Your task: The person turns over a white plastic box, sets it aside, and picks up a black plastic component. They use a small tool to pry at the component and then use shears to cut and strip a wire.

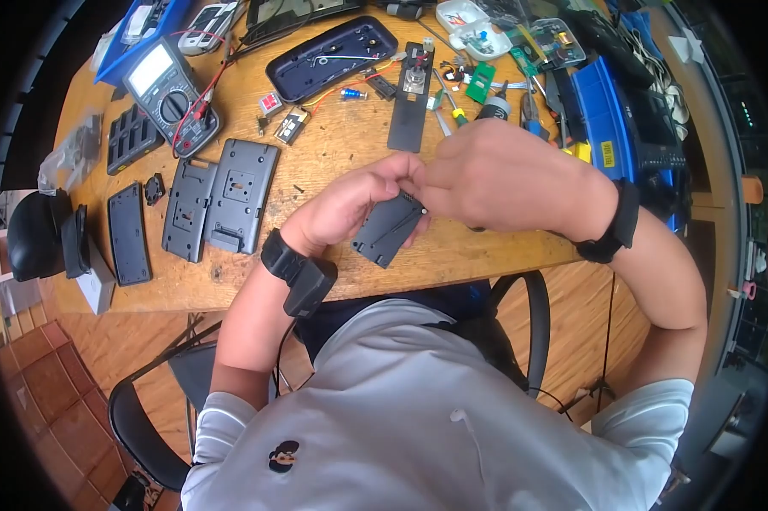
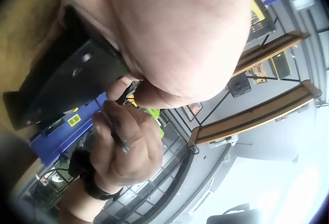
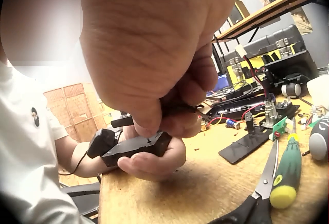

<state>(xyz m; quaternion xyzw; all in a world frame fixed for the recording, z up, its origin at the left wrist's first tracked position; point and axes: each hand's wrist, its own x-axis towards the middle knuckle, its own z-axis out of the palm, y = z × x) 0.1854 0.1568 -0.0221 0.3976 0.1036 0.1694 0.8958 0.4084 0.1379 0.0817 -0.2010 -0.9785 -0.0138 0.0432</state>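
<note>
My left hand grips a small black plastic housing just over the front edge of the table. In the right wrist view, its fingers wrap under the housing, which lies tilted. My right hand is close over the far end of the housing, thumb and fingers pinched together. A thin dark metal tool shows between the right fingers in the left wrist view; I cannot tell its exact kind. Those right fingertips meet the top of the housing in the right wrist view and hide that spot.
Black plastic plates lie to the left, below a multimeter. Behind the hands are a dark tray-like shell and a flat black strip. Scissors and a green-yellow screwdriver lie near a blue bin at right.
</note>
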